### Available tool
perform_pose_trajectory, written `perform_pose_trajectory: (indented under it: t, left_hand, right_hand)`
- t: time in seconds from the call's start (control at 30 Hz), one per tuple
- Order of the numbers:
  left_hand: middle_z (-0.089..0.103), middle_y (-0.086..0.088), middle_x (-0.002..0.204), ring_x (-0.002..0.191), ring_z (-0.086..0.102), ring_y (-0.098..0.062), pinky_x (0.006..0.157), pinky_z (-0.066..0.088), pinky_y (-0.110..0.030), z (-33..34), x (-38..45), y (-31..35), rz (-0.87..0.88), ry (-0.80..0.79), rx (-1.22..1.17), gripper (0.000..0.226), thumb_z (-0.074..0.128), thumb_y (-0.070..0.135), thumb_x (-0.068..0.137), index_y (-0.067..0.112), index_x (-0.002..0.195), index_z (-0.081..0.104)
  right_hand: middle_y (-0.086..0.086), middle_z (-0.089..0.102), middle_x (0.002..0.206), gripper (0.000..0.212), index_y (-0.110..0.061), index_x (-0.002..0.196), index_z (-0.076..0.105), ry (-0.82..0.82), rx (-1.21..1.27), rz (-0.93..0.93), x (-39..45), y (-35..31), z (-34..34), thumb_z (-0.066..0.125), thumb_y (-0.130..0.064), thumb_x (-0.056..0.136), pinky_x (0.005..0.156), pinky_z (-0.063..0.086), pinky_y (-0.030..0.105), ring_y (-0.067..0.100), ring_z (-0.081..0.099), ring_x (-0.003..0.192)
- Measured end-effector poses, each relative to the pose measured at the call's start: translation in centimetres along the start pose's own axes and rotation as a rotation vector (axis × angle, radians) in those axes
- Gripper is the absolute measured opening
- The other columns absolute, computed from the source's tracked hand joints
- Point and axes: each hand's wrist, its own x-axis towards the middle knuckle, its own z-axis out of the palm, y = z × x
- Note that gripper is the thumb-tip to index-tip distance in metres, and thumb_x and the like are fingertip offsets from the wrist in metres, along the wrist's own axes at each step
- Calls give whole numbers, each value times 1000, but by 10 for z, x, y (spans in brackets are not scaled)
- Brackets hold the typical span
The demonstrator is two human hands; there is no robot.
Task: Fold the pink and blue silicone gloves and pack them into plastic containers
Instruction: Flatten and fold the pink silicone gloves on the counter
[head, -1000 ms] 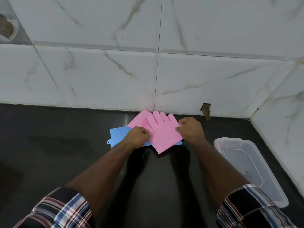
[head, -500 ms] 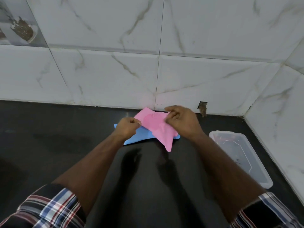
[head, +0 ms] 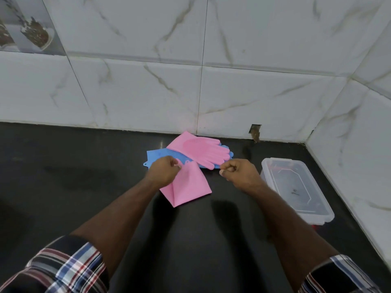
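Note:
One pink silicone glove (head: 202, 150) lies flat near the wall, bristled palm up, on top of a blue glove (head: 156, 157). A second pink glove (head: 187, 186) sits nearer to me on the black counter, creased, cuff end towards me. My left hand (head: 164, 173) pinches its upper edge. My right hand (head: 238, 172) is curled into a fist just right of it, beside a fingertip of the far pink glove, with nothing visibly in it. A clear plastic container (head: 281, 160) stands open-topped to the right of my right hand.
The black countertop (head: 74, 187) runs to a white marble-tiled wall behind and on the right, forming a corner behind the container. A small broken hole (head: 255, 132) shows in the tile at counter level.
The pink glove held by both hands has come towards me off the pile, uncovering another pink glove on the blue one. My right hand has let go and moved right.

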Motion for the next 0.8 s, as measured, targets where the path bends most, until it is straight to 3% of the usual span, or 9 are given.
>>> perform_pose_trajectory:
  t: [0.07,0.13,0.27,0.43,0.5,0.57,0.67,0.73,0.8]
  left_hand:
    - [57,-9,137,126,53,-27,99,44,-35,11,-4,-3,-19,-68,139,52,61,33,95,7,138,51]
    - [52,-14,136,122,52,-29,92,44,-35,19,-9,-5,-73,-98,172,59,63,36,93,4,140,44]
    - [51,-11,124,113,58,-29,91,47,-37,30,-16,-5,-151,-83,154,61,67,35,90,6,136,40]
    - [54,-11,132,117,56,-28,95,51,-39,35,-19,3,-239,-64,-105,52,65,19,90,9,137,47]
    - [61,-8,124,108,59,-24,94,52,-36,34,-22,9,-181,-90,-223,44,62,17,91,11,134,57]
    - [67,-3,113,101,62,-19,92,51,-34,29,-30,17,-59,-227,-299,38,61,19,91,19,128,65]
    - [75,8,108,94,67,-5,84,49,-18,16,-39,21,69,-519,-481,26,64,29,91,26,114,76]
    - [77,8,101,89,69,-4,81,49,-17,5,-36,17,105,-428,-528,20,63,34,95,25,105,78]
    - [76,3,103,94,69,-11,86,50,-28,-4,-28,8,135,-199,-331,19,62,31,98,21,101,77]
  right_hand:
    - [-9,69,70,10,-20,96,74,-40,-7,19,-5,3,6,72,-21,86,70,48,21,7,66,72]
    - [-12,69,76,14,-20,100,74,-81,-21,33,-9,4,11,71,-21,87,71,47,18,4,65,75]
    - [-13,67,77,14,-18,103,73,-138,-31,37,-13,-2,24,69,-20,89,66,43,15,4,63,73]
    - [-8,70,85,12,-19,100,72,-166,67,102,-14,-11,41,69,-23,89,72,50,23,9,66,74]
    - [-5,72,85,13,-19,95,72,-99,171,145,-11,-15,44,67,-29,89,72,54,28,12,67,71]
    - [-5,73,84,24,-19,93,71,-4,248,193,-6,-20,42,65,-41,89,71,55,30,13,67,72]
    - [-3,69,90,28,-18,94,70,359,203,166,1,-19,31,63,-45,90,77,51,34,15,64,81]
    - [5,68,93,22,-16,95,70,597,150,75,1,-15,18,63,-37,90,79,52,38,19,62,84]
    - [5,67,88,17,-16,94,71,682,117,-31,1,-12,10,64,-30,86,76,51,37,22,61,84]
